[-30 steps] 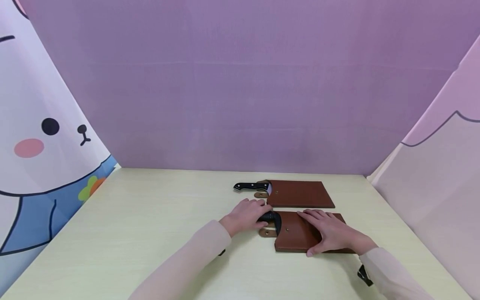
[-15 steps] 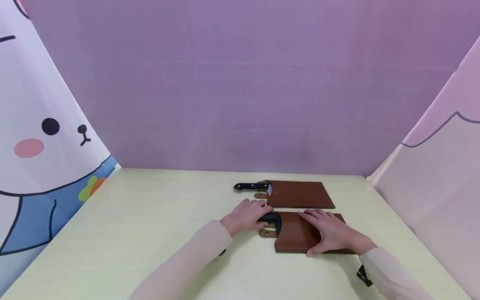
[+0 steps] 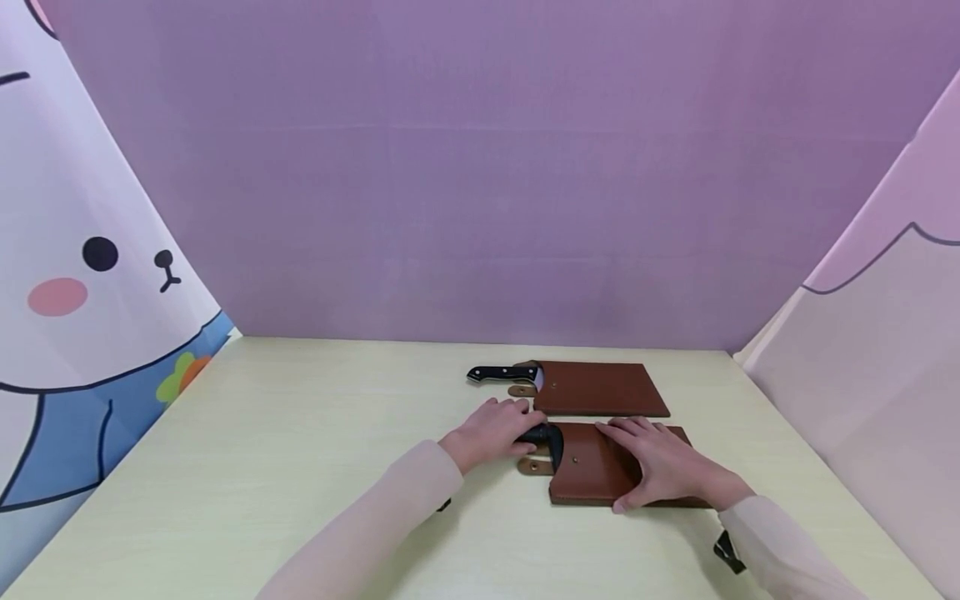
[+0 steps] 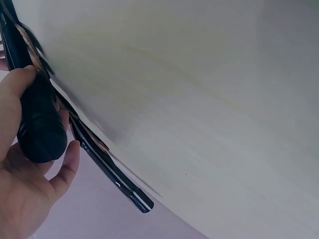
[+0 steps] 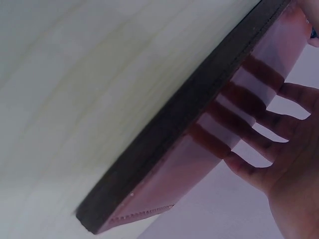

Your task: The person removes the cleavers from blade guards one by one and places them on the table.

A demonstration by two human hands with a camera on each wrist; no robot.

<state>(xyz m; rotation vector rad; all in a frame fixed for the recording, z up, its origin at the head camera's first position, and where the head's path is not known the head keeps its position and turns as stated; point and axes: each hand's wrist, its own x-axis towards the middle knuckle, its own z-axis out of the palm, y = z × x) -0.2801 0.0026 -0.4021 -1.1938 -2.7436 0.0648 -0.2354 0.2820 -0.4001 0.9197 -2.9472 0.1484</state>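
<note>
A brown leather knife sheath (image 3: 600, 467) lies flat on the table, a knife's black handle (image 3: 535, 433) sticking out of its left end. My left hand (image 3: 495, 431) holds that handle, its thumb and fingers around it in the left wrist view; the blade is hidden. Spread over the sheath's right half is my right hand (image 3: 663, 462), fingertips on the top face and thumb by the near edge. A snap strap (image 3: 535, 467) extends from the sheath's left end, unfastened. In the right wrist view, the sheath's dark side edge (image 5: 164, 129) shows, with fairly straight fingers touching the leather.
Behind lies a second brown sheath (image 3: 600, 388) holding a knife with a riveted black handle (image 3: 501, 373), its strap (image 3: 522, 390) sticking out leftward. The pale table (image 3: 300, 433) ends at a purple backdrop (image 3: 480, 208). Printed cloth (image 3: 97, 333) hangs on the left.
</note>
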